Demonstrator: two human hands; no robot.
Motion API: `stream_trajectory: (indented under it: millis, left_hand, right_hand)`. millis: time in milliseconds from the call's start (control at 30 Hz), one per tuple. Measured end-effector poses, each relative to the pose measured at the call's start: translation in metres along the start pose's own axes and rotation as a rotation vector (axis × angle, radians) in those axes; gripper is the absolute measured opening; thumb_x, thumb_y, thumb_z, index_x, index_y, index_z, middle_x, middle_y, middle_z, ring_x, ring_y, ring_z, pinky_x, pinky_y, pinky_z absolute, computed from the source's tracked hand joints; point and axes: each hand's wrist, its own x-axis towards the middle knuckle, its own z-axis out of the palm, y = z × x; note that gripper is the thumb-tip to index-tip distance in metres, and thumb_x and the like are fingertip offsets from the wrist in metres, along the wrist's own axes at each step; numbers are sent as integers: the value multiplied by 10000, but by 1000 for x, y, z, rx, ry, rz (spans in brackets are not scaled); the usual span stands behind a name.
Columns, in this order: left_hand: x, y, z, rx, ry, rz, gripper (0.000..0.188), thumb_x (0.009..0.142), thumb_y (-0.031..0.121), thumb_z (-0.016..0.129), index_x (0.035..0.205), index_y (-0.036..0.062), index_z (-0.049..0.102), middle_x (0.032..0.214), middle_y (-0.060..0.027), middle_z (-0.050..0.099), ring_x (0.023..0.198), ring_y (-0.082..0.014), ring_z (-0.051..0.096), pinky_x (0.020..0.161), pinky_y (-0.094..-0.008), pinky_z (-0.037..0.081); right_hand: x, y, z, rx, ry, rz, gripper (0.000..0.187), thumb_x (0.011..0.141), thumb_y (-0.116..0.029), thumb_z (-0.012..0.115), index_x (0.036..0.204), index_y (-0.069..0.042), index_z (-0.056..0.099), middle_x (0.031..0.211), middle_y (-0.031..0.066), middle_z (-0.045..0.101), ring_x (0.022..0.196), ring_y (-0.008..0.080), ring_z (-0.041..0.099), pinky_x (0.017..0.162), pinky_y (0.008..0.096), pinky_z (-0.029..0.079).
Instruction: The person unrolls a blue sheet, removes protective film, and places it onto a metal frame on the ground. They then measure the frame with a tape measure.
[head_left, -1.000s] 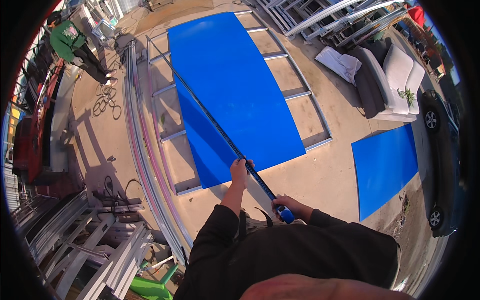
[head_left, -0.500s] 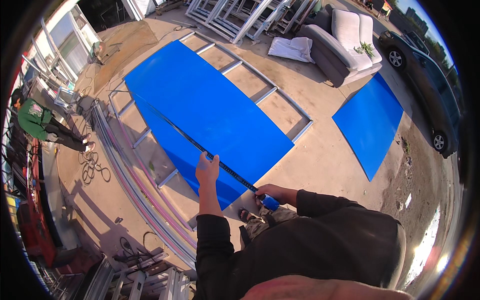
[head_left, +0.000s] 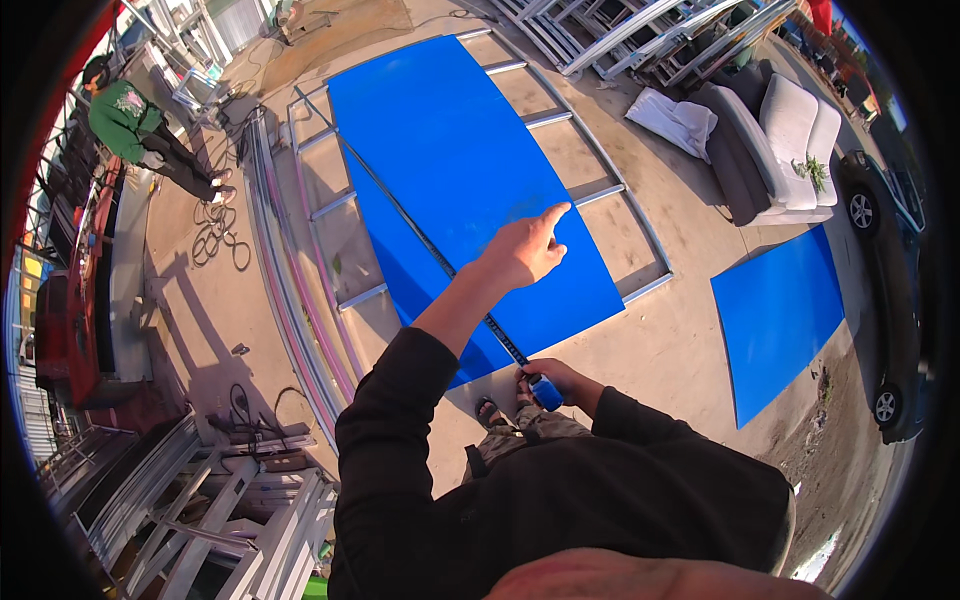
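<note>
My right hand (head_left: 566, 376) grips a tape measure (head_left: 546, 393) with a blue case, low in front of my body. Its long dark blade (head_left: 418, 232) runs out to the upper left across a large blue sheet (head_left: 450, 130). That sheet lies over a metal frame (head_left: 600, 158), whose bars show along both sides. Above the sheet, my left hand (head_left: 525, 250) is stretched out with the index finger pointing to the right. The thumb stands apart from it, and the hand holds nothing. The left forearm crosses over part of the blade.
A second blue sheet (head_left: 780, 320) lies on the ground at right, near a grey sofa (head_left: 765, 150) and a dark car (head_left: 885, 290). Long metal profiles (head_left: 290, 290) line the left side. A person in green (head_left: 125, 120) stands beyond them. Metal frames (head_left: 200, 530) pile up lower left.
My left hand has let go of the tape blade and moved up and right over the sheet, its index finger now extended. My right hand keeps hold of the tape measure. The view has shifted.
</note>
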Motion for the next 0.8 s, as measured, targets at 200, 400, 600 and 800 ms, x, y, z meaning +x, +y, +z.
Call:
stream_trajectory:
  millis: [200, 400, 600, 800]
  left_hand:
    - [-207, -77, -4, -352, -456, -460, 528, 870, 258, 625, 1333, 68, 459, 817, -56, 609, 739, -153, 583, 698, -310, 475]
    - [-324, -62, 85, -1140, 65, -759, 373, 887, 208, 603, 1200, 10, 557, 827, -64, 624, 705, -124, 596, 629, -260, 494]
    - [-284, -71, 209, -1521, 363, -753, 453, 933, 309, 552, 1280, 23, 496, 1107, -87, 613, 904, -163, 614, 830, -287, 492]
    - [-242, -77, 200, -1912, 264, -788, 530, 937, 496, 442, 1286, 100, 411, 1084, -87, 591, 915, -225, 614, 852, -381, 488]
  right_hand:
    - [-1, -2, -7, -150, 86, -35, 272, 934, -185, 418, 986, 43, 556, 749, 110, 608, 625, 201, 610, 589, 318, 509]
    - [13, -2, -13, -76, 59, -5, 246, 923, -159, 419, 949, 35, 568, 771, 109, 608, 630, 203, 614, 577, 303, 516]
    - [38, -1, 13, -46, -20, 109, 241, 924, -179, 430, 946, 7, 581, 814, 110, 614, 703, 201, 620, 649, 315, 514]
    - [70, 20, 61, -368, 27, 135, 298, 911, -239, 550, 1111, -25, 608, 1022, 88, 630, 907, 165, 605, 790, 328, 487]
